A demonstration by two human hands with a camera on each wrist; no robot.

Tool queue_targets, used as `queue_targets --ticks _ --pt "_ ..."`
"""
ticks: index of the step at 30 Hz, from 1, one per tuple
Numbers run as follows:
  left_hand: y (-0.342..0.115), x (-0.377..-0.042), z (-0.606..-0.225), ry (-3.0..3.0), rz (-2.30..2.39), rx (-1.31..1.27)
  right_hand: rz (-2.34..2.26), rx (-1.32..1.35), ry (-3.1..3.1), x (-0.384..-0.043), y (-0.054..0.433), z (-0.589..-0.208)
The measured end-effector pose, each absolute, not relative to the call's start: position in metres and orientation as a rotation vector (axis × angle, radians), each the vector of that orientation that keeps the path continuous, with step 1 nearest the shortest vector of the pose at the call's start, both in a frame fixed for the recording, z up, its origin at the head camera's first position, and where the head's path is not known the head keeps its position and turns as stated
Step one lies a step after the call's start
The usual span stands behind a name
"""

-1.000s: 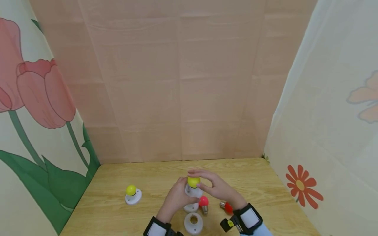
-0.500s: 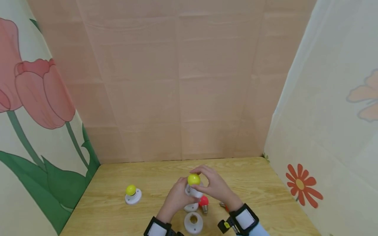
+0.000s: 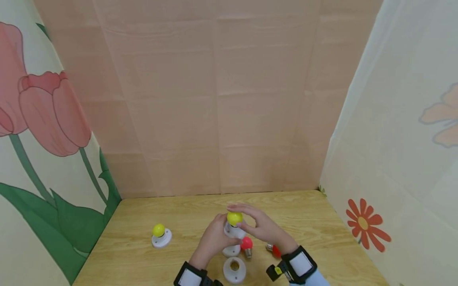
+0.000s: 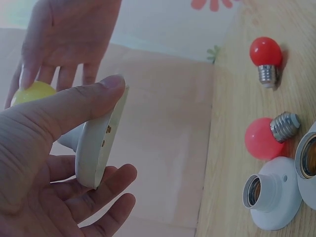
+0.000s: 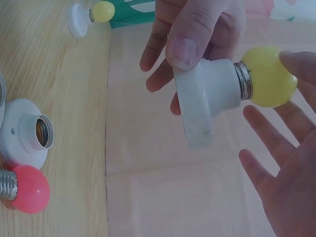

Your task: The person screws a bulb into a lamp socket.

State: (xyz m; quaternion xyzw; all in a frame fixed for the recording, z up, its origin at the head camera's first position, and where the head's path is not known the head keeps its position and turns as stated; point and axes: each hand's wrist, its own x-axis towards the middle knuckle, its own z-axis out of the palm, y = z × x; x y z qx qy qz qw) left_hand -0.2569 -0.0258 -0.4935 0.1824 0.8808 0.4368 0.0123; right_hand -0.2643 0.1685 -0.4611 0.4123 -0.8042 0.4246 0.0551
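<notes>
My left hand (image 3: 214, 238) grips the round base of a white lamp socket (image 5: 219, 86), thumb on one side and fingers on the other, above the table. A yellow light bulb (image 5: 269, 76) sits in the socket's mouth, and a short band of its metal screw thread shows between them. My right hand (image 3: 264, 227) pinches the bulb's globe between thumb and fingertips, its other fingers spread. The right wrist view shows the socket lying on its side relative to that camera. In the left wrist view, my left thumb hides part of the bulb (image 4: 34, 93).
Below my hands stand two white sockets without bulbs, one nearer me (image 3: 234, 271) and one partly hidden (image 3: 231, 251). A pink-red bulb (image 3: 247, 243) lies beside them. Another red bulb (image 4: 265, 51) lies farther right. A socket with a yellow bulb (image 3: 159, 230) stands left.
My right hand turned and rose slightly around the bulb half a second ago, then turned back, its fingers reaching over the globe again. My left hand and the socket have stayed almost still.
</notes>
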Motion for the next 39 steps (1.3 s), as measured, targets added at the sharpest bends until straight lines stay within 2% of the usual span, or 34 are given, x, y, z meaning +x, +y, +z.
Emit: queue_targets --ticks 17,29,39 --pt "-0.0257 -0.2559 -0.4951 2.735 1.394 0.630 1.089 1.048 -2.397 -0.2649 0.1644 -0.4655" --pt "-0.0260 -0.2545 -0.4935 2.724 1.390 0.568 1.188 1.268 -2.373 -0.2620 0.1720 -0.4650" --pt "-0.0259 -0.2525 -0.4960 2.755 1.379 0.622 1.188 1.171 -2.410 -0.2620 0.1725 -0.4695"
